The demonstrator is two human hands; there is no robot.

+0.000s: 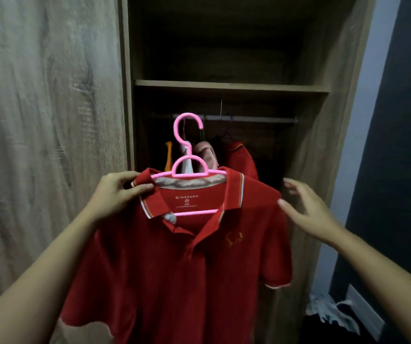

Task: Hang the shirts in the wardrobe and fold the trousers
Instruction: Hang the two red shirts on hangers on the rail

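One wardrobe (224,86) stands open straight beyond the hands, with its one wooden door (50,120) swung out past the left hand (117,192). One red polo shirt (187,269) fills the space between the two hands and hangs down below them, collar open and facing the person. It sits on one pink hanger (190,158) whose hook rises above both hands, in front of the wardrobe's one rail (261,119) and not on it. Beyond the hands, clothes hang from that rail: one other red shirt (242,160), one pale pink piece (205,155), one orange piece (168,157) and something white behind the hanger; in the dark I cannot count more. Low beside the right forearm lies one heap of light cloth (331,311) on the floor. The two hands are well apart, one at each shoulder of the shirt. The left hand pinches the collar and shoulder fabric at the hanger's left end, thumb on top, and carries the shirt. The right hand (308,212) is spread, fingers straight, holding nothing, just beside the shirt's right shoulder; it is blurred, and whether the thumb touches the fabric I cannot tell.
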